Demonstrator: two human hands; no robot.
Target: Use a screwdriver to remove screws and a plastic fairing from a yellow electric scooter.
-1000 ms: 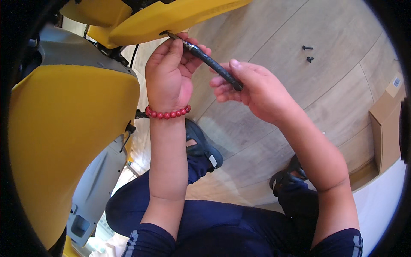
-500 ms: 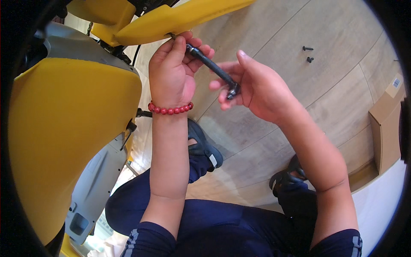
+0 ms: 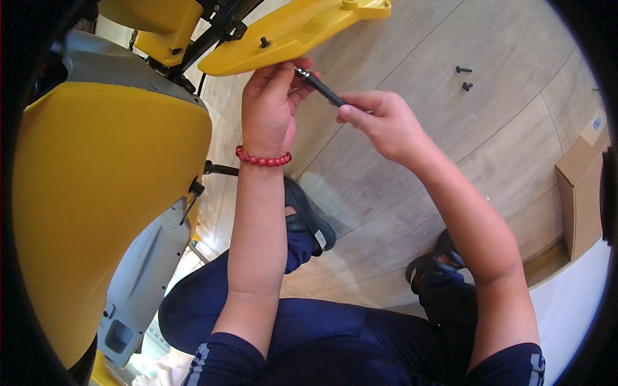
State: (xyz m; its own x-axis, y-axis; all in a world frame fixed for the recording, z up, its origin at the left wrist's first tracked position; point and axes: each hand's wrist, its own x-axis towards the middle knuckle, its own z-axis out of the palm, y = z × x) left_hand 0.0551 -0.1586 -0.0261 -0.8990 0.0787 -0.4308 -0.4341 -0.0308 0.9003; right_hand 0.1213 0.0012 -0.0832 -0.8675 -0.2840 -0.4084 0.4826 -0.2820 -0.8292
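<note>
My left hand [image 3: 273, 103], with a red bead bracelet, is raised under the lower edge of a yellow plastic panel [image 3: 290, 38]. Its thumb and fingers close around the bright metal end of a black-handled socket wrench [image 3: 323, 89]. Part of that end is hidden, so what it meets cannot be seen. My right hand [image 3: 386, 125] grips the other end of the handle between thumb and fingers. A dark bolt [image 3: 264, 42] sticks up from the panel, just above my left fingertips.
Two dark screws [image 3: 465, 69] lie on the wood-look floor [image 3: 386, 186] to the right. An open cardboard box [image 3: 582, 186] stands at the right edge. On the left are a big yellow shell [image 3: 116, 167], grey plastic parts [image 3: 141, 276] and a black frame [image 3: 219, 29].
My right hand has gone from open fingers to a grip on the wrench handle. My left hand has shifted slightly right, and the yellow panel has turned, bringing its bolt into view.
</note>
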